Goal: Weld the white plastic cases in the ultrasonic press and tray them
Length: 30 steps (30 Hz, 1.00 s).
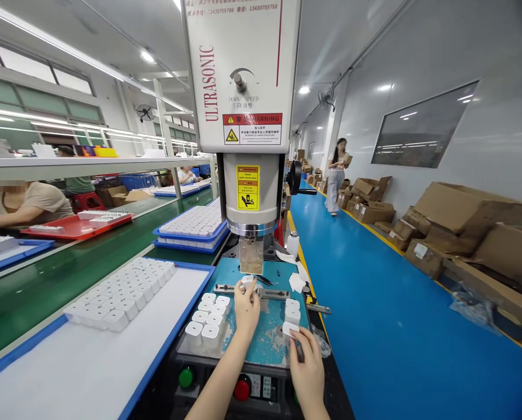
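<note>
My left hand (247, 309) reaches under the machine's horn (251, 255), its fingers closed around a small white plastic housing (247, 280) beside the metal fixture bar (275, 293). At the right edge of the blue-green work plate (265, 326), my right hand (307, 359) grips another white housing (289, 330) between thumb and fingers. Two similar housings (292, 315) stand in line just behind that one. On the plate's left side, several white housings (201, 317) with a small dark slot on top stand in two rows.
The ultrasonic machine (243, 76) towers over the plate, with green (185, 377) and red (242, 388) buttons in front. Left is a blue-rimmed tray (173, 326) of housings; stacked trays (191, 245) stand behind. A person (338, 175) is in the aisle beside cardboard boxes (423, 256).
</note>
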Motion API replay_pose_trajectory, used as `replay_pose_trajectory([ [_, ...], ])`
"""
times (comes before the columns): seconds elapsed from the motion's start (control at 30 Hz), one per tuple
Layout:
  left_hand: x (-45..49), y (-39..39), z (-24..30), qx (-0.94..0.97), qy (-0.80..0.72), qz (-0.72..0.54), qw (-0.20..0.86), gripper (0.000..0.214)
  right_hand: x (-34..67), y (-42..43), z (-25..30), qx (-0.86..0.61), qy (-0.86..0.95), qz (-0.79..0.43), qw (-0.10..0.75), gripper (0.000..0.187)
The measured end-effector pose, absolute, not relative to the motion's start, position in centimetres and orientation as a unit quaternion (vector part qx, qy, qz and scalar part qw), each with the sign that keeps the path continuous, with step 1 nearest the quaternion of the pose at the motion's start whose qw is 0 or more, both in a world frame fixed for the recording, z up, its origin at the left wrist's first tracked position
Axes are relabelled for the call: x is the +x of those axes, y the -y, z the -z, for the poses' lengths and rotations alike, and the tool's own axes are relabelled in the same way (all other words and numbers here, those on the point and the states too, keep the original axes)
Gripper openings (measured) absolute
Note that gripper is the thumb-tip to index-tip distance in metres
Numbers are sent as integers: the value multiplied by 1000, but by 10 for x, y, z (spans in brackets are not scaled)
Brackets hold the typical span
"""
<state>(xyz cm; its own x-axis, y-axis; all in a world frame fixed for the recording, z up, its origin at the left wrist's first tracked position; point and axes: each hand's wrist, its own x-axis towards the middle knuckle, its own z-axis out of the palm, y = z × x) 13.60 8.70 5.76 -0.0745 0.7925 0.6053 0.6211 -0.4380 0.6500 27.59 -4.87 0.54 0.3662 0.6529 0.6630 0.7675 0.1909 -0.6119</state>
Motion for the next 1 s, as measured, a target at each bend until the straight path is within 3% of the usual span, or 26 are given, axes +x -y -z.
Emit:
replay_pose_trajectory([
  [0.43,129,-74,-66,688,-492,-533,13,44,274,49,-7,-632,556,56,536,23],
  [0.8,116,-2,-40,703,-630,-330,4,47,276,53,-9,-631,557,34,538,24],
  [1.0,118,-4,-36,694,-659,-290,-3,53,259,48,-57,-583,605,15,542,22],
])
